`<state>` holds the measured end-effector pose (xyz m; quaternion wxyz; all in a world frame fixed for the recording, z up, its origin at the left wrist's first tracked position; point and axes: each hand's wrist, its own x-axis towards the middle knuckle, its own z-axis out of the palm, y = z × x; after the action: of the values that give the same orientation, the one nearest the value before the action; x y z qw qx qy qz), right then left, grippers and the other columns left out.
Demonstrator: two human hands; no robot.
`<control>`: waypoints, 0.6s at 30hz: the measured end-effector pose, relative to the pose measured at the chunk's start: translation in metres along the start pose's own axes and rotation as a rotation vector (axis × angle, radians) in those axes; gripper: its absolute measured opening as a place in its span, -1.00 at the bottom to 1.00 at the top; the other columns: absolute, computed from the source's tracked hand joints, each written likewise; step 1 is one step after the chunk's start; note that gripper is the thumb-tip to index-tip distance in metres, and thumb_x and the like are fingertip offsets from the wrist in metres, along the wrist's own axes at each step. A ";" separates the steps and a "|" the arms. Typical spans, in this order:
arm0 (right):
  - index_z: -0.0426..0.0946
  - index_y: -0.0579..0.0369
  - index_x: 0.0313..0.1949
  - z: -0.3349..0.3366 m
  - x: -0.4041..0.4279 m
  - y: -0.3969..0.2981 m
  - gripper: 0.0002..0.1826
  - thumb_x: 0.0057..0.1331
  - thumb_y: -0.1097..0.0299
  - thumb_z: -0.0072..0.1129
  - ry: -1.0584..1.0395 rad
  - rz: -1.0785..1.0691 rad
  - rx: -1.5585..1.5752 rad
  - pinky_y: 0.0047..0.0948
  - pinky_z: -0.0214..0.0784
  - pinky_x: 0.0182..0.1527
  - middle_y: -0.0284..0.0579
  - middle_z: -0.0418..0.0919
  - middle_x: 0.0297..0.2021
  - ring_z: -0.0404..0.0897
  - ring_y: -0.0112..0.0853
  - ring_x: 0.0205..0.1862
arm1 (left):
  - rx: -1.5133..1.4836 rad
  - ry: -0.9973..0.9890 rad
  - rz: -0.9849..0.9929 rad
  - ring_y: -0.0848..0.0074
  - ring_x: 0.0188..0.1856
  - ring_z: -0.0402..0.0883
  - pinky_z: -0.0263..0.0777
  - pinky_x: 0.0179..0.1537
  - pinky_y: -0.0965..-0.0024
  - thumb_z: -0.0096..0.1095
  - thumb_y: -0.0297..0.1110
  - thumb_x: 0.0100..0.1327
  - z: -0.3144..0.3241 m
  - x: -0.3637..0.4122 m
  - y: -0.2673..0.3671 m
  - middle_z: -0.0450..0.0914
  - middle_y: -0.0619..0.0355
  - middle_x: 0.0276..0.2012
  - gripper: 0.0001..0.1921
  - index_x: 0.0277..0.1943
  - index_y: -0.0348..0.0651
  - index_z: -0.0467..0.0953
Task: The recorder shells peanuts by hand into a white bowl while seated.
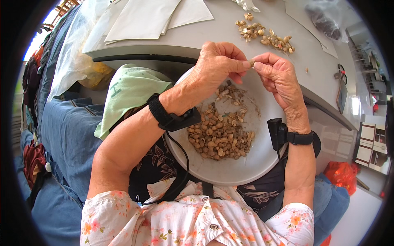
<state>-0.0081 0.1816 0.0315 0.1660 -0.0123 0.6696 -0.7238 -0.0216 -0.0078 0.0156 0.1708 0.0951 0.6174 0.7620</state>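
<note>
Between the fingertips of both hands is one small peanut pod [252,63]. My left hand [220,66] pinches it from the left with thumb and forefinger. From the other side, the thumb and forefinger of my right hand [275,75] grip it too. Below them a wide white basin [212,174] rests on my lap. It holds a heap of unshelled peanuts [220,135], with broken shells and plant scraps [231,92] nearer its far side. Beyond the hands, a pile of peanuts and shells [266,37] lies on the tabletop [221,32].
White paper sheets [141,20] lie at the table's far left. Scissors [341,74] and a phone-like device [342,97] sit near its right edge. A pale green cloth [129,95] hangs left of the basin. A red plastic bag [341,176] stands at the right.
</note>
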 end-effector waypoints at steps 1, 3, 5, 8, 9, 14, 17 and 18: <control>0.52 0.18 -0.26 -0.001 0.001 0.002 -0.84 0.23 0.39 0.24 0.020 -0.015 -0.012 -0.76 -0.14 -0.67 -0.51 0.36 -0.60 0.16 -0.79 -0.67 | -0.027 0.004 -0.019 0.51 -0.50 0.55 0.47 -0.44 0.50 0.27 -0.49 0.15 0.001 0.000 0.000 0.57 0.07 -0.52 -0.87 -0.36 -0.41 0.55; 0.53 0.18 -0.27 -0.002 0.002 0.004 -0.84 0.23 0.37 0.25 0.017 -0.017 -0.005 -0.76 -0.14 -0.67 -0.52 0.35 -0.61 0.16 -0.78 -0.66 | -0.075 0.001 -0.015 0.50 -0.49 0.56 0.49 -0.44 0.50 0.27 -0.51 0.14 0.002 0.001 -0.001 0.57 0.07 -0.52 -0.88 -0.35 -0.42 0.54; 0.53 0.17 -0.28 -0.003 0.002 0.005 -0.84 0.23 0.36 0.26 0.015 -0.019 0.001 -0.76 -0.14 -0.66 -0.52 0.35 -0.61 0.17 -0.78 -0.65 | -0.123 -0.002 -0.011 0.49 -0.48 0.57 0.50 -0.44 0.49 0.28 -0.53 0.14 0.003 0.002 -0.001 0.57 0.06 -0.51 -0.89 -0.35 -0.42 0.54; 0.55 0.15 -0.29 0.000 0.004 0.006 -0.84 0.24 0.34 0.26 0.021 -0.045 0.007 -0.76 -0.15 -0.66 -0.53 0.34 -0.63 0.16 -0.79 -0.65 | -0.175 0.015 -0.002 0.48 -0.45 0.59 0.52 -0.42 0.48 0.29 -0.53 0.13 0.003 0.001 -0.001 0.58 0.04 -0.47 -0.87 -0.31 -0.43 0.53; 0.56 0.14 -0.29 0.002 0.004 0.006 -0.85 0.24 0.33 0.26 0.039 -0.045 0.000 -0.76 -0.15 -0.66 -0.54 0.34 -0.63 0.16 -0.79 -0.65 | -0.182 0.014 -0.005 0.48 -0.44 0.59 0.53 -0.42 0.48 0.29 -0.53 0.14 0.003 0.001 -0.001 0.59 0.04 -0.46 -0.86 -0.28 -0.43 0.52; 0.59 0.11 -0.31 0.002 0.004 0.006 -0.86 0.24 0.32 0.27 0.051 -0.046 -0.024 -0.77 -0.14 -0.66 -0.54 0.35 -0.62 0.16 -0.80 -0.64 | -0.194 0.010 -0.014 0.49 -0.41 0.60 0.54 -0.40 0.47 0.28 -0.52 0.16 0.002 0.002 -0.001 0.59 0.05 -0.43 -0.84 -0.24 -0.44 0.51; 0.59 0.10 -0.31 0.002 0.003 0.005 -0.85 0.23 0.31 0.27 0.076 -0.055 -0.062 -0.77 -0.12 -0.66 -0.53 0.36 -0.62 0.18 -0.79 -0.64 | -0.180 -0.011 0.006 0.49 -0.40 0.60 0.54 -0.38 0.47 0.28 -0.52 0.17 0.004 0.003 -0.002 0.60 0.04 -0.43 -0.81 -0.20 -0.46 0.51; 0.58 0.11 -0.32 0.002 0.003 0.006 -0.85 0.23 0.30 0.28 0.080 -0.074 -0.086 -0.77 -0.12 -0.66 -0.52 0.36 -0.62 0.18 -0.78 -0.64 | -0.181 -0.019 0.014 0.50 -0.40 0.60 0.55 -0.37 0.47 0.27 -0.52 0.18 0.004 0.003 -0.004 0.60 0.04 -0.42 -0.80 -0.18 -0.48 0.51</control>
<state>-0.0096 0.1786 0.0251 0.1116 -0.0151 0.7053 -0.6999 -0.0224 -0.0026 0.0127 0.1792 0.0907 0.5437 0.8149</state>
